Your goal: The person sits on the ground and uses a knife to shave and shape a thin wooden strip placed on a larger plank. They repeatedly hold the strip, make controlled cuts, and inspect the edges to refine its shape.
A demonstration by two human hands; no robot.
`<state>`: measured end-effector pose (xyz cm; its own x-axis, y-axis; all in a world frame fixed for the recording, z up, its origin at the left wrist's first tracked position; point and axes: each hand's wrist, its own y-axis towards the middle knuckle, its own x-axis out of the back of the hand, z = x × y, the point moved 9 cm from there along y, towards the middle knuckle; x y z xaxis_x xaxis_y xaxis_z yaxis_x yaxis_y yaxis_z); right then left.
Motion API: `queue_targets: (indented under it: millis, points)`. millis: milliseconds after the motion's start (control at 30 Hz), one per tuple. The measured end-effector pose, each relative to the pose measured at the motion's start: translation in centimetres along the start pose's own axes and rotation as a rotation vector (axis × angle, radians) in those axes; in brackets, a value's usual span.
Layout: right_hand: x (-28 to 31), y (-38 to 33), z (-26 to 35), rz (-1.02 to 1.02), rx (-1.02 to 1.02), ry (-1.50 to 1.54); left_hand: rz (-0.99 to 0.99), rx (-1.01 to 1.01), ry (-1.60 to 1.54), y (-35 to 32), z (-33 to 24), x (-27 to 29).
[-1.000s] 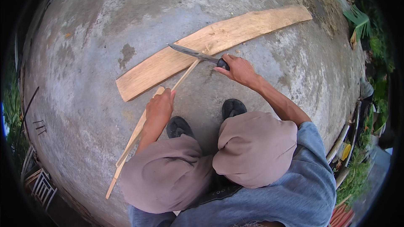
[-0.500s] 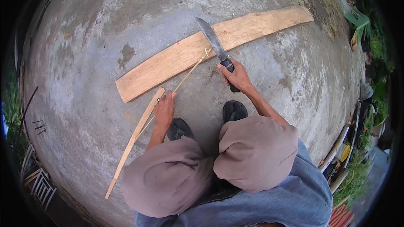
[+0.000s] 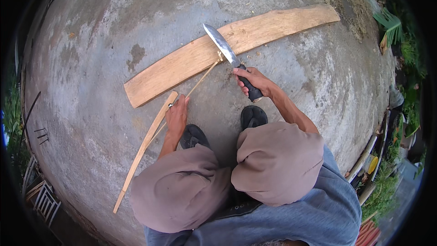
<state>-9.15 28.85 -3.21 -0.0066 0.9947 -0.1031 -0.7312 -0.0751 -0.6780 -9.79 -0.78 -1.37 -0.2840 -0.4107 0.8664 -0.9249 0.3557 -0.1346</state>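
My right hand [image 3: 251, 82] is closed round the black handle of a large knife [image 3: 221, 44]. Its blade points up and left across a long wooden plank [image 3: 173, 69] on the ground. A thin stick [image 3: 203, 78] runs from my left hand [image 3: 176, 115] to the plank's near edge, its tip beside the blade, with a small curl of shaving there. My left fingers are closed on that stick, and its rear end slants back behind the hand. A flat wooden strip [image 3: 139, 155] lies on the ground just left of my left hand.
Concrete ground [image 3: 100, 105] with wood chips surrounds the plank. My sandalled feet [image 3: 254, 117] stand between me and the plank. A white slatted rack [image 3: 46, 202] is at the lower left. Plants [image 3: 390, 25], poles and a yellow container [image 3: 373, 165] line the right edge.
The knife has turned, its tip swinging left and slightly down, and the blade now catches light. My right wrist has tilted with it. The left hand stays nearly in place.
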Motion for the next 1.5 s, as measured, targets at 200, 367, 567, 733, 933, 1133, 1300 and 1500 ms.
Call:
queue_targets:
  millis: [200, 367, 567, 733, 933, 1133, 1300, 1500]
  points:
    - [2.5, -1.6, 4.5, -0.402, 0.368, -0.095, -0.009, 0.007, -0.001, -0.2, 0.3, -0.6]
    - [2.4, 1.2, 0.7, -0.375, 0.350, -0.409, -0.017, -0.027, 0.011, 0.1, 0.2, -0.6]
    - [0.2, -0.1, 1.4, -0.181, 0.140, -0.155, -0.013, 0.009, 0.030, -0.3, 0.4, -0.2]
    - [2.1, -1.5, 4.4, -0.492, 0.462, -0.077, 0.001, 0.014, 0.030, -0.1, 0.6, -0.5]
    - [1.1, 1.0, 0.4, -0.078, 0.121, -0.244, -0.014, -0.014, 0.028, 0.7, -0.4, 0.4]
    - [2.6, -0.5, 2.7, -0.322, 0.223, -0.222, 0.004, 0.015, 0.015, 0.0, 0.3, -0.3]
    - [1.2, 0.6, 2.1, -0.346, 0.294, -0.438, -0.045, -0.008, 0.008, 0.0, 0.0, -0.3]
    - [0.6, -0.6, 2.8, -0.175, 0.180, -0.296, 0.099, 0.093, 0.091, 0.3, -0.5, 0.5]
